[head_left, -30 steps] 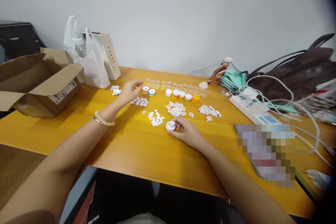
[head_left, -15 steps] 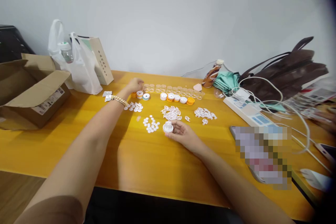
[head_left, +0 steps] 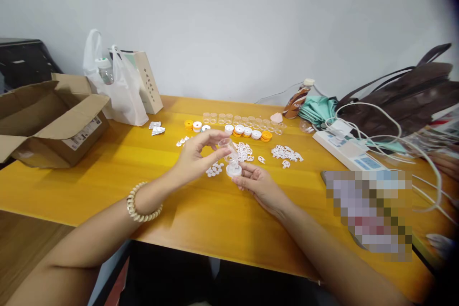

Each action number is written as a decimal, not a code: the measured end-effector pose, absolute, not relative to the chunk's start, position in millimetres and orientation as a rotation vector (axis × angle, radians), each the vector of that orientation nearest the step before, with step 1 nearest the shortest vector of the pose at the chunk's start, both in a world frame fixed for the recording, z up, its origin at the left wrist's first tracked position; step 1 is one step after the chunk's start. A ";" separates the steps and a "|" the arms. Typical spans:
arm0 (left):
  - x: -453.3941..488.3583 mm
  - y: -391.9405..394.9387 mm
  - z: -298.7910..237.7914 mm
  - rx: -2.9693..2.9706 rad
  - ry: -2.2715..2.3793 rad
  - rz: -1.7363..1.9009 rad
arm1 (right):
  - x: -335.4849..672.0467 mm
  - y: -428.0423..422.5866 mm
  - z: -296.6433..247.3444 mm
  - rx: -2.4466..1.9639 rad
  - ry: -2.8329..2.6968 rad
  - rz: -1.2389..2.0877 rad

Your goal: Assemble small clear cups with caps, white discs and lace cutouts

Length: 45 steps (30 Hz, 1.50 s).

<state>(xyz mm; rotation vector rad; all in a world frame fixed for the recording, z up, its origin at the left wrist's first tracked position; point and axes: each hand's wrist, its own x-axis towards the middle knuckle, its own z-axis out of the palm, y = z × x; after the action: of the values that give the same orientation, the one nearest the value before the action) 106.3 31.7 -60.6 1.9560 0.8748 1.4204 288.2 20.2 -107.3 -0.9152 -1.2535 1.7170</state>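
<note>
Head view: we look down over a glossy yellow-brown wooden table point(head_left: 201, 220), with both of our hands at work above it
Left hand: ours point(head_left: 196, 157) pinches a clear, colourless plastic cylindrical cup point(head_left: 232, 149) between thumb and fingers, and we see the cup tilted
Right hand: ours point(head_left: 264, 187) grasps a round white plastic base point(head_left: 234, 171) at its side, fingertips and thumb gripping the rim
Cup and base: we find both at the middle of the table's work area, the cup's lower end just at the top of the base and some white plastic showing there; we cannot tell whether the cup is seated
Back row: we see more clear cups point(head_left: 245, 121) standing side by side; what they hold is too small to tell
Caps: in front of those cups we have round white and orange plastic caps point(head_left: 247, 131) in a line
Loose parts: near our hands lie white openwork plastic pieces point(head_left: 285, 153) and small round white discs point(head_left: 215, 169)
Cardboard box: at the left we see a brown open-flapped carton point(head_left: 77, 126), its floor hidden from us
Carrier bag: beside the carton, a white plastic bag point(head_left: 127, 98) holds a clear bottle with a green-and-white lid point(head_left: 105, 72)
</note>
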 end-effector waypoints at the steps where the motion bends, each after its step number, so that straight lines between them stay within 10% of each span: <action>1: 108.2 30.4 -64.0 1.947 0.868 1.416 | 288.0 19.7 -106.8 -0.921 -1.264 1.720; 45: 111.4 28.2 -88.8 1.846 0.942 1.214 | 284.3 10.1 -102.2 -1.032 -1.473 1.479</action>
<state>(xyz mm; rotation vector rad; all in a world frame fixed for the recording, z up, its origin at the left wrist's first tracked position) 111.4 28.2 -88.8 1.8465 0.9418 1.2138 284.3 10.1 -102.2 -1.0317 -1.4728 1.4788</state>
